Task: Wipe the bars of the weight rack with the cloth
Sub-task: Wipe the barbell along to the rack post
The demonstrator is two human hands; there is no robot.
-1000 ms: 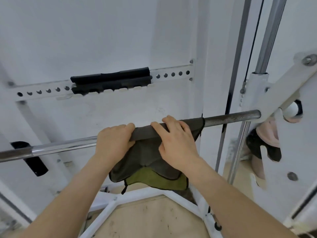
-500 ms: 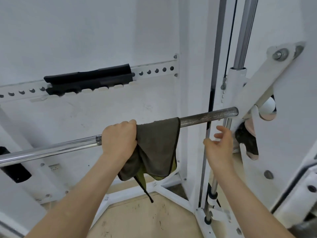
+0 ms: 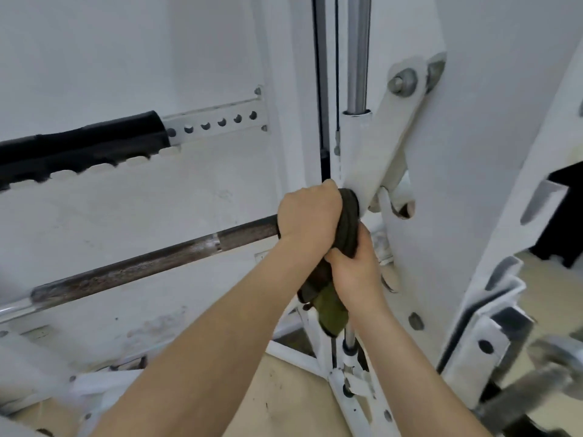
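Since 0.5 s ago, left hand (image 3: 307, 216) slid the cloth (image 3: 348, 216) along the bar (image 3: 157, 266) to its right end, against the white bracket (image 3: 378, 146); right hand (image 3: 356, 272) rejoined. We note both fists clenched on cloth: left wraps it round the bar, right bunches the hanging tail. Soft, light, crumples readily; dark grey, olive underside.
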